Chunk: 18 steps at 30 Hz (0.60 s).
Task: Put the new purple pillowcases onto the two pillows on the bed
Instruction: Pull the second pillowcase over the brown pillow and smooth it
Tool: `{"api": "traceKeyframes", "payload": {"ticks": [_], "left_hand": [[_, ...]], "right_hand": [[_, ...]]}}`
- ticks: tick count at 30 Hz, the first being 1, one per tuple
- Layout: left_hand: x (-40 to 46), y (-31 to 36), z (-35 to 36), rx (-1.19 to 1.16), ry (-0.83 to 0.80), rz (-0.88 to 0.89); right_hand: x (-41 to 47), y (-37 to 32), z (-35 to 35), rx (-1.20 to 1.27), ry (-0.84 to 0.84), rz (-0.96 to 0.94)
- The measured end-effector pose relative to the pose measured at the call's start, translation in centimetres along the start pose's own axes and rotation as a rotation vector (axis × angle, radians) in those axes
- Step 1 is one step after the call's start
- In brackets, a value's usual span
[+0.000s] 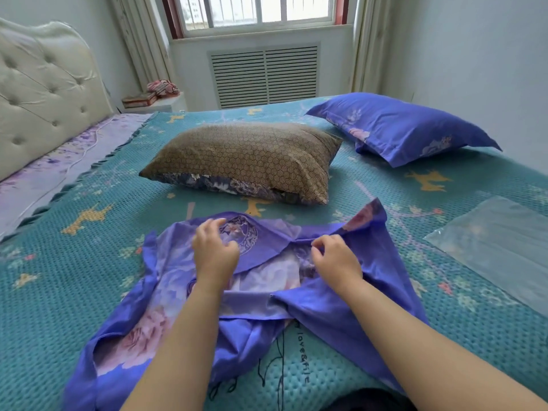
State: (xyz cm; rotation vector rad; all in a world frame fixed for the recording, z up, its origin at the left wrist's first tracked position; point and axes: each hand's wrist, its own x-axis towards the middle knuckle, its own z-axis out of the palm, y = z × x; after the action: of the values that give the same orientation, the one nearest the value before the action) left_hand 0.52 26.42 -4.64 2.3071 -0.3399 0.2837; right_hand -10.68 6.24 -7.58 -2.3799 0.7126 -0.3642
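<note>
A purple flowered pillowcase (pixel 166 315) lies rumpled on the bed in front of me, its opening flap turned up. My left hand (pixel 214 253) rests on the upper fold with its fingers curled above the cloth. My right hand (pixel 336 262) pinches the flap's edge near the middle. Beyond them lies a pillow (pixel 246 158) in a brown patterned cover with dark floral cloth showing underneath. At the far right a second pillow (pixel 400 126) wears a purple case.
The bed carries a teal knitted spread (pixel 59 307). A clear plastic bag (pixel 498 244) lies flat at the right edge. A tufted cream headboard (pixel 38 90) stands at left, and a nightstand (pixel 157 102) with folded things stands by the window wall.
</note>
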Motion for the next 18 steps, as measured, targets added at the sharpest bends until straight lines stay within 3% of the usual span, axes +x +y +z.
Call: {"api": "traceKeyframes", "payload": {"ticks": [1,3,6,8,15,18], "left_hand": [[0.2,1.3,1.0,0.044,-0.062,0.124],[0.6,2.4,3.5,0.211,-0.230,0.208],[-0.2,1.2,8.0,0.375,-0.458,0.102],[-1.9,-0.3,10.0,0.380,-0.526,0.065],[-2.9,-2.2,12.7,0.410,-0.377,0.101],[-3.0,-2.5,12.7,0.383,-0.358,0.110]], "right_hand": [[1.2,-0.3,-0.3,0.134,0.032,-0.001],[3.7,-1.1,-1.1,0.507,-0.003,0.081],[7.3,-2.4,-2.3,0.945,-0.164,0.267],[9.4,-2.4,-2.7,0.995,-0.201,0.356],[16.2,-1.2,-0.5,1.002,-0.132,0.564],[17.8,-1.0,0.3,0.846,-0.036,0.592]]}}
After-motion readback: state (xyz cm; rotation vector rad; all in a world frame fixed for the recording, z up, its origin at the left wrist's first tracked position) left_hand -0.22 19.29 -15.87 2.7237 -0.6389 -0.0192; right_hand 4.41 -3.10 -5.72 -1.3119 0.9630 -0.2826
